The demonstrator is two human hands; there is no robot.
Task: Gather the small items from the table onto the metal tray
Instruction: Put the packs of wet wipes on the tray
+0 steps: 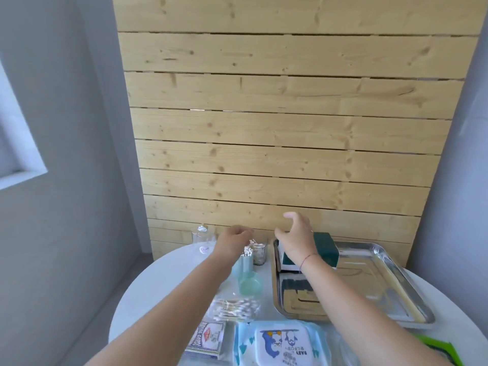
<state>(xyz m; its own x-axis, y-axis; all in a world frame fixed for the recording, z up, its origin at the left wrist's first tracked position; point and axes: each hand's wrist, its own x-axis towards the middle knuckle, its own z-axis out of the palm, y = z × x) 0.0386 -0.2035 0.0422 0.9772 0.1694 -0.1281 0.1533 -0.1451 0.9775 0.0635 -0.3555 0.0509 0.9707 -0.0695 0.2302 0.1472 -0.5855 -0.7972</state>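
Metal tray (369,262) holds a green box (323,247); right hand (297,237) spread above it, left hand (233,240) pinching cotton swabs (248,251).

A wall of pale wooden planks (285,122) fills the middle of the view, its boards laid horizontally with dark gaps between them and scattered knots in the grain. On either side of it stand plain grey-white walls: the left wall (66,180) runs forward toward the camera, and the right wall (472,165) shows only as a narrow strip. A window recess (15,136) cuts into the left wall, bright with what seems to be daylight, though its edge is cropped. Below, a round white table (163,276) stands just in front of the planks. The floor (87,313) to its left looks grey and smooth. The light is soft and even.
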